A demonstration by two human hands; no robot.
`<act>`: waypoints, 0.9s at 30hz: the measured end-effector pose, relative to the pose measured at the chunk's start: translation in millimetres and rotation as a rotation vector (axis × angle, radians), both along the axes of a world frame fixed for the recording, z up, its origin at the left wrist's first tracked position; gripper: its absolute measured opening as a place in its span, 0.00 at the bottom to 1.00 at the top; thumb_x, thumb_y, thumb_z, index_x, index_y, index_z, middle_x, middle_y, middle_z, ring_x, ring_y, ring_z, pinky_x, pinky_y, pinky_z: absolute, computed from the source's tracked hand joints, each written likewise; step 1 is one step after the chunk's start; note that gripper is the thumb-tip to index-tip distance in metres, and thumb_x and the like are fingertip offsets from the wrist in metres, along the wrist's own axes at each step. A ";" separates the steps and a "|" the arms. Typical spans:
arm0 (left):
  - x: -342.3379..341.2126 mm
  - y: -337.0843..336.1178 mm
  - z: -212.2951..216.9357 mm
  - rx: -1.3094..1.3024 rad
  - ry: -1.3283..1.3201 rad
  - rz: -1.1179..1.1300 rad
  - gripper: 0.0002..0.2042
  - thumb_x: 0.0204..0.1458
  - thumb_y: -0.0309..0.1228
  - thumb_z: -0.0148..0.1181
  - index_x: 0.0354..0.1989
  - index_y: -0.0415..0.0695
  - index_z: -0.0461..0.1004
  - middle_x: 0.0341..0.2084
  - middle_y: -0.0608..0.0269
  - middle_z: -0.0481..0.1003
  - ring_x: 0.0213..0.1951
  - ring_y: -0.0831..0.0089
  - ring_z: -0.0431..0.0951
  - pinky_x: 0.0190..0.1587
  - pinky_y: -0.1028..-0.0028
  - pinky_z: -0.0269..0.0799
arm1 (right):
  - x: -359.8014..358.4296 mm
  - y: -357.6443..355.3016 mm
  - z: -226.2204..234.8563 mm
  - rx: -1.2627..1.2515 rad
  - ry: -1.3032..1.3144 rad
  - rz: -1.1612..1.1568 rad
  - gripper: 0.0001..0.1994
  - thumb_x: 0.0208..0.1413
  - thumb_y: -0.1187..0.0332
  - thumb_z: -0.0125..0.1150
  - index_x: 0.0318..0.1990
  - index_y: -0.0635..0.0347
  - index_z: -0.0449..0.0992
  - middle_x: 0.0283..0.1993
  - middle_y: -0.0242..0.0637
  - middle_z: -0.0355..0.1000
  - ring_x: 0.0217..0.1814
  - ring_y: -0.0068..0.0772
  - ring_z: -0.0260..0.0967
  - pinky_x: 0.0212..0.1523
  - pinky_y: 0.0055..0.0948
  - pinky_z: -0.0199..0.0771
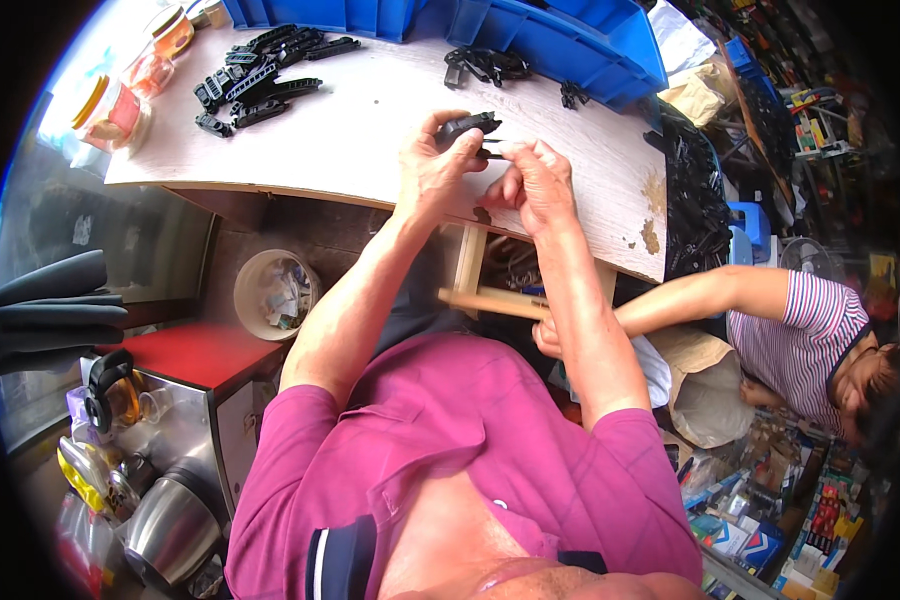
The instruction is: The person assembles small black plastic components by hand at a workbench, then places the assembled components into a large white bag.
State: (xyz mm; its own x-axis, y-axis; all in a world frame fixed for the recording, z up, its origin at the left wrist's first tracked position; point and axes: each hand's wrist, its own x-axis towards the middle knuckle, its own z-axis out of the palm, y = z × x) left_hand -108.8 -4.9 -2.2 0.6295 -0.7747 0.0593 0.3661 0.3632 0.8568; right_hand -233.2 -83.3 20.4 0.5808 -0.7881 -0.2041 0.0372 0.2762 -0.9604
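Above the front part of the table (pixel 370 110), my left hand (pixel 430 170) grips a black plastic part (pixel 467 126) between thumb and fingers. My right hand (pixel 540 185) is closed in a pinch at the part's right end, where a thin dark piece shows near the fingertips; I cannot make out what it is. Farther left on the table lies a pile of long black plastic parts (pixel 255 80), several with ridged or slotted sides. Beyond my hands is a smaller heap of black pieces (pixel 485 66), with a little black cluster (pixel 572 95) to its right.
Blue bins (pixel 560 50) line the table's far side. Jars (pixel 110 110) stand at the left edge. Below the table, a wooden drawer (pixel 490 303) is pulled out, and a co-worker's hand (pixel 548 336) reaches to it from the right. A waste bucket (pixel 275 293) stands lower left.
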 end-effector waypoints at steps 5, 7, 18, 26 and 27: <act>3.9 5.1 -2.3 0.071 -0.106 -0.085 0.14 0.52 0.22 0.59 0.48 0.36 0.72 0.29 0.59 0.77 0.27 0.78 0.79 0.28 0.79 0.77 | -12.2 -0.7 17.8 -0.010 -0.156 -0.029 0.09 0.55 0.67 0.60 0.32 0.63 0.68 0.12 0.34 0.63 0.13 0.32 0.67 0.20 0.44 0.81; -0.5 8.1 0.8 0.141 -0.165 -0.113 0.14 0.52 0.23 0.59 0.47 0.37 0.72 0.27 0.62 0.76 0.25 0.80 0.77 0.28 0.80 0.75 | -8.6 1.3 24.9 -0.030 -0.129 -0.051 0.10 0.54 0.67 0.62 0.31 0.64 0.70 0.12 0.33 0.62 0.11 0.30 0.65 0.17 0.38 0.79; -5.2 8.6 0.7 0.247 -0.578 -0.106 0.13 0.47 0.24 0.55 0.43 0.37 0.74 0.25 0.66 0.74 0.24 0.82 0.72 0.28 0.78 0.70 | -8.1 2.4 19.3 -0.034 -0.061 -0.041 0.08 0.53 0.69 0.62 0.28 0.64 0.72 0.11 0.32 0.62 0.10 0.28 0.63 0.15 0.34 0.76; -8.0 9.8 8.7 0.280 -0.701 -0.059 0.14 0.45 0.26 0.56 0.41 0.37 0.75 0.24 0.54 0.76 0.24 0.71 0.77 0.30 0.72 0.73 | -14.8 -4.2 7.2 -0.077 -0.051 -0.002 0.09 0.58 0.65 0.60 0.31 0.61 0.71 0.12 0.31 0.62 0.12 0.29 0.65 0.15 0.32 0.74; -8.8 9.2 8.2 0.286 -0.686 -0.082 0.14 0.46 0.25 0.54 0.42 0.37 0.75 0.24 0.59 0.75 0.24 0.77 0.74 0.28 0.76 0.71 | -16.4 -5.1 3.7 -0.077 -0.051 -0.006 0.09 0.58 0.65 0.60 0.31 0.61 0.71 0.12 0.31 0.62 0.12 0.29 0.65 0.15 0.32 0.74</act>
State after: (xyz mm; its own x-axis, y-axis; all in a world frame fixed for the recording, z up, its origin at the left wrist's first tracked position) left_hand -117.7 4.3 6.1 0.4633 -0.8616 0.2073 -0.2685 0.0865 0.9594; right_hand -249.7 -88.3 24.1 0.5845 -0.8035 -0.1126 0.0883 0.2009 -0.9756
